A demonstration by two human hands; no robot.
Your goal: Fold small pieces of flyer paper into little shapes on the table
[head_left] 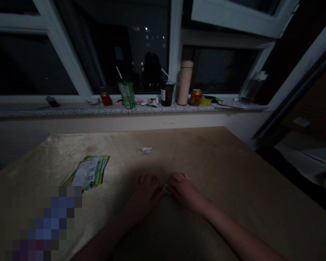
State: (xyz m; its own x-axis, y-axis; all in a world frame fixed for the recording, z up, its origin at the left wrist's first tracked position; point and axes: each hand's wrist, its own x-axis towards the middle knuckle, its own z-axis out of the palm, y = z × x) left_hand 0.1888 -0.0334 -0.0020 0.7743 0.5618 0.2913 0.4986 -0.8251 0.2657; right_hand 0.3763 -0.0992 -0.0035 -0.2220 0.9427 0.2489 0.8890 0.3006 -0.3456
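Observation:
Both hands meet low over the middle of the table (195,156). Between them is a small pale piece (166,188) with some green, perhaps paper or wrapper; most of it is hidden by fingers. My right hand (180,186) is closed, its curled fingers holding the piece from the right. My left hand (146,188) rests on the table with its fingers apart, and its thumb side reaches the piece's left edge. Farther back lies a small triangular printed scrap (146,149), touched by neither hand.
A green printed packet (97,170) lies on the left of the table. Along the stone windowsill (146,110) stand a green cup with a straw (126,94), a dark cup (167,94), a pink flask (184,83), an orange can (196,98) and a red jar (106,99).

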